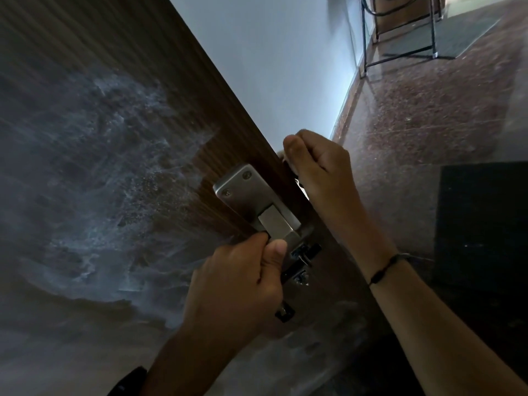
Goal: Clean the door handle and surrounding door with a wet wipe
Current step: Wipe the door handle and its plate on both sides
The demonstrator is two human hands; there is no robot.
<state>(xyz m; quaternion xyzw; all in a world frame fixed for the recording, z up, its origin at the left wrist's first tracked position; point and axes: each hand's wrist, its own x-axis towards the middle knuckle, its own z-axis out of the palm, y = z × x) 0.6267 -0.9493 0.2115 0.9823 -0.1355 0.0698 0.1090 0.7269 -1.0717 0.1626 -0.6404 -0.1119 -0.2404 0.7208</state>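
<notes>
Close up, a dark wooden door [120,90] fills the left side of the head view, its face smeared with a pale, cloudy film across the middle, while a narrow strip next to the metal plate [243,192] shows clean, darker grain. The left hand [237,284] is closed around the silver door handle [278,228], thumb lying along its upper side and fingers curled underneath, so only the inner end of the lever shows above the fist. Below that hand, dark lock parts and what looks like a key [304,254] stick out of the door. The right hand [317,164] is at the door's edge just above and beside the plate, fingers bunched tightly over a white wet wipe [281,156]; only small pale scraps of it peek out beside the thumb and under the palm, pressed against the edge. A thin dark band [384,268] circles the right wrist. Beyond the door lie a pale wall [271,67], a speckled reddish floor [423,110], a metal stand [400,32] on a dark mat, and a black block [483,224] at the right.
</notes>
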